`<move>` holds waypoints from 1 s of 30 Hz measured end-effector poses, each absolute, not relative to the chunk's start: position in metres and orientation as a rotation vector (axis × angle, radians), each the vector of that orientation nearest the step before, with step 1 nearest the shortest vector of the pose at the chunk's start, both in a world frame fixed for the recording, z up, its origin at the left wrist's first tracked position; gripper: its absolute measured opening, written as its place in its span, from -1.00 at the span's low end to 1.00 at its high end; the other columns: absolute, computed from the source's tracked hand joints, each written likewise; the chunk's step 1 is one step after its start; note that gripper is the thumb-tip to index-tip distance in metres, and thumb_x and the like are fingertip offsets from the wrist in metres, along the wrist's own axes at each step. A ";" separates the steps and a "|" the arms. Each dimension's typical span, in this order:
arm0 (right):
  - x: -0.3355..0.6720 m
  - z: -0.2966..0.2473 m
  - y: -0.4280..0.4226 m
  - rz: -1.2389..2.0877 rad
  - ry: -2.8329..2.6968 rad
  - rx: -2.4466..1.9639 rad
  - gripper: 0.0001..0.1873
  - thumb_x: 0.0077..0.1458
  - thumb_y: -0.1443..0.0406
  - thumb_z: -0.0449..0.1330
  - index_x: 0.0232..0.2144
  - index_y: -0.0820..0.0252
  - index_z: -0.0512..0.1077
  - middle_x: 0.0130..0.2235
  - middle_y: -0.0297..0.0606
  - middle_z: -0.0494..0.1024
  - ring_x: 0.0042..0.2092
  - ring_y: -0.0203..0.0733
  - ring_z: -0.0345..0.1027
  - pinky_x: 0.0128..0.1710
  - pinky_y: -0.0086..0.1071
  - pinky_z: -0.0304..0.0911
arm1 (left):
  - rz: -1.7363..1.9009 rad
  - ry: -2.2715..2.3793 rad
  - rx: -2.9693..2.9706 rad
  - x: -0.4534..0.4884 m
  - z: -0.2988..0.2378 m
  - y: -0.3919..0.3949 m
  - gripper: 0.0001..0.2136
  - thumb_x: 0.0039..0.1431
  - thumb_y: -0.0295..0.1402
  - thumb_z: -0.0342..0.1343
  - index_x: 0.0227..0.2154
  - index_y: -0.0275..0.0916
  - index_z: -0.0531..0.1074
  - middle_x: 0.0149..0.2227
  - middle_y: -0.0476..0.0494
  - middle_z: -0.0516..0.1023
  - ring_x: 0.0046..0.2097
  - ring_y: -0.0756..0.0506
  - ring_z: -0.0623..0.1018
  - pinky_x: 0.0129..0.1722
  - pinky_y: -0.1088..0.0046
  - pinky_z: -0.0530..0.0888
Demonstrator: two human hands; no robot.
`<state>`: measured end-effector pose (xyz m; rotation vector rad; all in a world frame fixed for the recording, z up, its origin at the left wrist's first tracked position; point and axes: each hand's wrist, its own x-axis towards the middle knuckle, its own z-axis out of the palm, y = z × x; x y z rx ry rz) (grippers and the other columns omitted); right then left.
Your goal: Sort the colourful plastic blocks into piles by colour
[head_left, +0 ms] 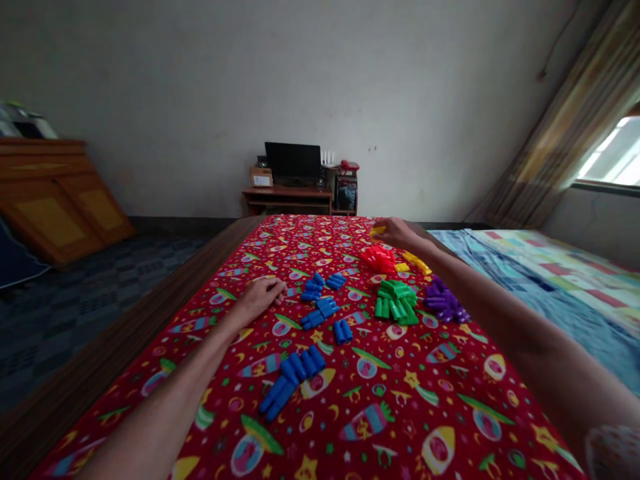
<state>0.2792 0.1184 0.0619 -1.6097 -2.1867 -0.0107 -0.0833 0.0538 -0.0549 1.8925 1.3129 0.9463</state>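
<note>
At the far right of the cloth, my right hand (397, 232) pinches a yellow tube-like piece (378, 231). Just below that hand lie a red pile (379, 259) and a few more yellow pieces (417, 263). My left hand (263, 297) rests on the cloth, its fingers loosely curled with a gap at the thumb and nothing visible in them. Beside it are small groups of blue tube-like pieces (320, 313), with a larger blue group (293, 380) closer to me. Green pieces (397, 302) are heaped right of the blue ones, and purple pieces (444, 300) lie partly beside my right forearm.
A red patterned cloth (400, 413) covers the table, whose dark wooden edge (125, 340) shows on the left. A bed (560, 273) stands along the right side. Beyond are a desk with a monitor (293, 163) and, far left, a wooden cabinet (60, 200).
</note>
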 end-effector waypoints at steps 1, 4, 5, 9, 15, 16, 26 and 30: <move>0.303 0.064 0.116 -0.073 -2.144 -1.698 -0.65 0.06 0.33 0.21 -0.11 0.41 0.54 -0.24 -0.06 0.62 -0.27 -0.15 0.47 -0.30 -0.42 0.28 | 0.943 1.316 1.906 -0.083 -0.055 0.054 -0.62 0.04 0.01 0.03 -0.55 -0.24 0.43 -0.61 -0.03 0.48 -0.56 -0.03 0.47 -0.56 0.51 0.38; 0.359 0.060 0.110 -0.170 -2.069 -1.907 -0.65 0.08 0.29 0.18 -0.15 0.44 0.56 -0.32 -0.03 0.62 -0.30 -0.11 0.47 -0.34 -0.40 0.26 | 0.935 1.335 1.951 -0.083 -0.055 0.055 -0.62 0.05 0.01 0.00 -0.54 -0.23 0.43 -0.61 -0.03 0.47 -0.57 -0.03 0.47 -0.56 0.50 0.38; 0.372 0.056 0.108 -0.189 -2.073 -1.947 -0.66 0.08 0.29 0.17 -0.17 0.44 0.57 -0.33 -0.03 0.62 -0.30 -0.10 0.47 -0.34 -0.40 0.25 | 0.936 1.343 1.959 -0.083 -0.055 0.054 -0.62 0.05 0.01 0.00 -0.55 -0.23 0.42 -0.61 -0.03 0.47 -0.57 -0.03 0.47 -0.57 0.50 0.38; 0.400 0.034 0.109 -0.290 -2.099 -2.013 -0.67 0.09 0.26 0.16 -0.19 0.35 0.59 -0.31 -0.05 0.63 -0.28 -0.09 0.48 -0.34 -0.40 0.26 | 0.940 1.392 1.967 -0.082 -0.054 0.053 -0.64 0.04 -0.01 -0.01 -0.56 -0.22 0.41 -0.60 -0.03 0.47 -0.59 -0.03 0.45 -0.58 0.50 0.37; 0.410 0.013 0.114 -0.322 -2.098 -2.119 -0.71 0.10 0.30 0.15 -0.18 0.27 0.59 -0.21 -0.03 0.61 -0.23 -0.10 0.48 -0.30 -0.41 0.26 | 0.914 1.397 1.954 -0.084 -0.057 0.056 -0.62 0.02 0.02 0.00 -0.56 -0.22 0.42 -0.61 -0.04 0.47 -0.58 -0.04 0.46 -0.56 0.48 0.41; 0.410 0.013 0.114 -0.330 -2.093 -2.127 -0.71 0.10 0.31 0.13 -0.18 0.28 0.58 -0.20 -0.02 0.61 -0.23 -0.09 0.47 -0.32 -0.41 0.24 | 0.908 1.393 1.944 -0.084 -0.057 0.057 -0.62 0.01 0.03 0.00 -0.56 -0.21 0.42 -0.62 -0.03 0.46 -0.58 -0.04 0.46 -0.56 0.48 0.41; 0.355 0.022 0.105 -0.240 -2.673 -1.779 -0.81 0.11 0.41 0.10 -0.34 0.32 0.54 -0.29 -0.13 0.58 -0.32 -0.25 0.35 -0.33 -0.46 0.14 | 0.930 1.398 1.950 -0.084 -0.057 0.056 -0.61 0.01 0.04 0.01 -0.57 -0.21 0.43 -0.62 -0.03 0.46 -0.60 -0.04 0.46 -0.58 0.48 0.39; 0.347 0.011 0.102 -0.269 -2.787 -1.815 -0.83 0.04 0.38 0.23 -0.26 0.31 0.53 -0.22 -0.07 0.57 -0.22 -0.17 0.41 -0.29 -0.45 0.21 | 0.930 1.392 1.951 -0.086 -0.061 0.060 -0.63 0.02 0.01 0.02 -0.55 -0.21 0.43 -0.62 -0.02 0.46 -0.58 -0.04 0.47 -0.57 0.50 0.41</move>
